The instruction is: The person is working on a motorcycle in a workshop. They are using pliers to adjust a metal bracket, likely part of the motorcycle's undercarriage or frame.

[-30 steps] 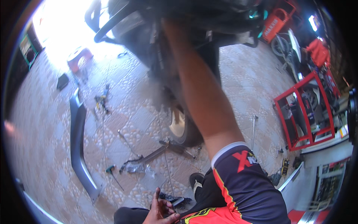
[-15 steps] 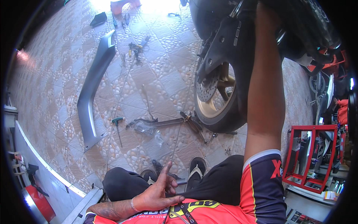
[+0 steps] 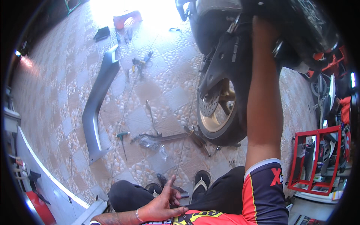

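A dark motorbike's front fills the upper right, with its gold-rimmed wheel and perforated brake disc. My right forearm reaches up beside the fork; my right hand disappears into the dark bodywork, so its fingers are hidden. Low in my lap, my left hand has thumb and index finger out and its other fingers curled on a small grey cylinder. Near the wheel lie a metal bar, clear plastic bags and a T-handle tool.
A long grey body panel lies at left, near scattered tools. A reddish plastic piece sits at the bright back. A red metal frame rack, parked bike parts and a red-clothed shape line the right. A white ledge borders the left.
The view has swung, so the motorbike and my right arm appear farther right and the left ledge has come into view. My right arm stays raised; my left hand stays low.
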Tool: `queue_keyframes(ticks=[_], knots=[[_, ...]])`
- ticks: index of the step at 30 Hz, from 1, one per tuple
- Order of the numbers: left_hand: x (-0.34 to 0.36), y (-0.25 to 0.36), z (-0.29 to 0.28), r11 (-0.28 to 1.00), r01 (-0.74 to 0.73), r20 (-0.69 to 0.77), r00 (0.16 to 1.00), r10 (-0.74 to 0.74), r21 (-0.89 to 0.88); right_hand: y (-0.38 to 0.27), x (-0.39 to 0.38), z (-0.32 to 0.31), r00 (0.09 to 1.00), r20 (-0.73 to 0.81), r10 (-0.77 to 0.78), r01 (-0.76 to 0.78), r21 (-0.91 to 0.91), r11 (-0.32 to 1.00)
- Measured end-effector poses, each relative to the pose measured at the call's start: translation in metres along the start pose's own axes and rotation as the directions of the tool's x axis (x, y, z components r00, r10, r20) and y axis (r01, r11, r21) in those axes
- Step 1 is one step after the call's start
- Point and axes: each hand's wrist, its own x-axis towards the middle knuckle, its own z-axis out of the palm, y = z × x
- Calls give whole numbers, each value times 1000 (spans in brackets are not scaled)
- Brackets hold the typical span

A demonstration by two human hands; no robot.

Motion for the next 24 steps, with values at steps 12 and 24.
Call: queue_keyframes(ticks=[12, 24], knots=[[-3, 15, 19, 937, 135, -33, 987, -154, -322, -27, -16, 54, 991, -18, 136, -120, 366, 923], [-2, 4, 20, 939, 77, -42, 994, -97, -335, -32, -8, 62, 969, 17, 246, -213, 557, 803]])
